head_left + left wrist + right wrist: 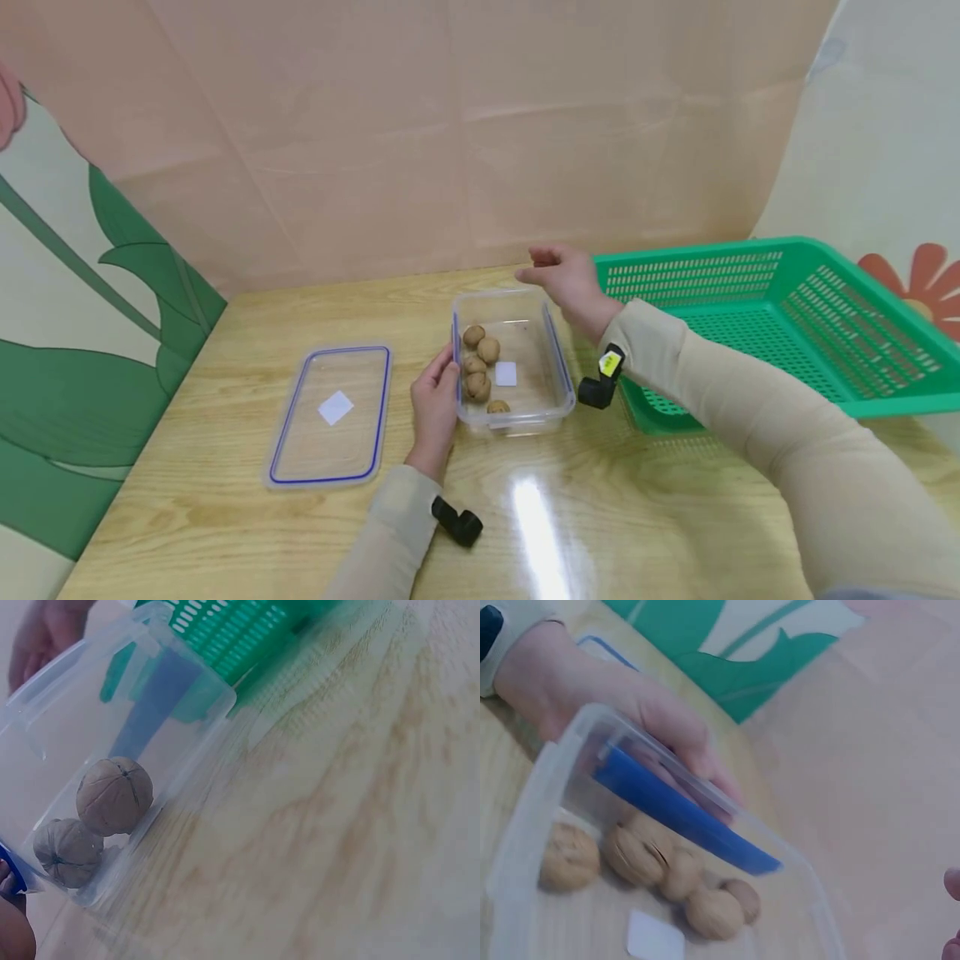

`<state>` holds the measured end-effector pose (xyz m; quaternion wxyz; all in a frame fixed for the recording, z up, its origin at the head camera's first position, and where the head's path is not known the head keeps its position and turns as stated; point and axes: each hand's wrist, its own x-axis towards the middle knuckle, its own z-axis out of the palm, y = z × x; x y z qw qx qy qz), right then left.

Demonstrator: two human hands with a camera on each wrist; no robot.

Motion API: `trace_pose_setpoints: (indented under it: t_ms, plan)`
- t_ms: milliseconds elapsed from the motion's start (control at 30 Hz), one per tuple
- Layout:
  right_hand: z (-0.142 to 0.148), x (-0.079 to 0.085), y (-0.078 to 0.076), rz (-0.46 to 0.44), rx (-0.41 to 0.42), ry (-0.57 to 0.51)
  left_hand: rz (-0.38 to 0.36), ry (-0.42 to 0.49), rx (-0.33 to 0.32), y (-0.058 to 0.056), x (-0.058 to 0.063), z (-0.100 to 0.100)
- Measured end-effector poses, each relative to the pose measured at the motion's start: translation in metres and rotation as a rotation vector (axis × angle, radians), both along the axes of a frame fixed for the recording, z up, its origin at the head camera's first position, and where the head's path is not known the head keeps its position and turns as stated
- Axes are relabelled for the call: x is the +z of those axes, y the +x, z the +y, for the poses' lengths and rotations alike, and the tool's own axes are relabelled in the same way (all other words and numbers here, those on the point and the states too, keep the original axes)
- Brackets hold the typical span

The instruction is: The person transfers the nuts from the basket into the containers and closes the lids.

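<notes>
A clear plastic food container (557, 354) with blue side strips stands on the table. Several walnuts (477, 385) lie in it, mostly along its left side, beside a white square label (506, 373). My left hand (435, 408) holds the container's left wall at the blue strip (682, 814); part of its grip is hidden. Above the back right corner of the container hangs my right hand (570, 287), fingers loosely bent and apart, nothing visible in them. In the left wrist view two walnuts (115, 795) show through the clear wall.
The container's lid (330, 450), with a blue seal and a white label, lies flat at the left. A green perforated basket (787, 342) stands at the right, close to the container. Behind the wooden table (495, 517) rises a pinkish sheet (337, 142).
</notes>
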<state>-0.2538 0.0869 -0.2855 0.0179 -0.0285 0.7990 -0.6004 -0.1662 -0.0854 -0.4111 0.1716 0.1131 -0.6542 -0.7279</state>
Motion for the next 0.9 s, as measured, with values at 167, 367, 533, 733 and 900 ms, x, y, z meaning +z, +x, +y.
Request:
trace_pose_setpoints:
  t_ms: [167,367,533,733,900]
  plan:
    - [0.021,0.004,-0.003,0.01,-0.059,-0.009,-0.003,-0.006,0.003,0.0,0.001,0.001]
    - [0.042,0.0,-0.007,0.027,-0.093,-0.014,0.008,-0.007,-0.003,0.0,0.0,0.0]
    - [0.061,-0.006,-0.007,0.024,-0.107,0.034,0.004,-0.002,-0.002,0.001,-0.002,0.0]
    - [0.084,-0.012,-0.008,0.007,-0.103,0.102,-0.008,0.001,-0.003,0.001,-0.002,0.001]
    - [0.101,-0.021,-0.013,-0.015,-0.139,0.137,-0.01,-0.004,-0.01,0.0,-0.001,0.0]
